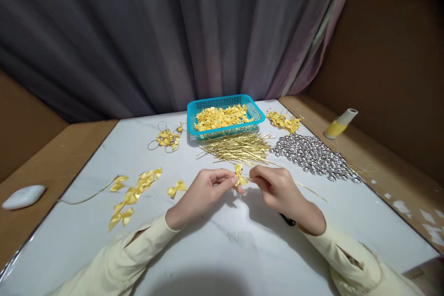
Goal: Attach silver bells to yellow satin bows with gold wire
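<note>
Between the thumb and fingers of my left hand [213, 187] a yellow ribbon bow [240, 175] is pinched upright above the white table. My right hand [279, 189] is closed close beside the bow, gripping a gold cord [310, 189] whose loose end sticks out to the right behind the hand. Fingers cover the spot where cord and bow meet. Left of my left wrist lies a single yellow bow [176, 188], and farther left is a loose row of yellow bows [132, 195]. A black object [287, 219] shows partly under my right wrist.
Behind my hands lie gold cords [239, 148] and a blue basket [225, 130] of yellow bows. Silver bells or beads [314, 155] spread at right. Bows with cord loops form piles at left [168, 138] and right [284, 121]. A yellow-and-white cone [340, 125] stands beyond the table edge.
</note>
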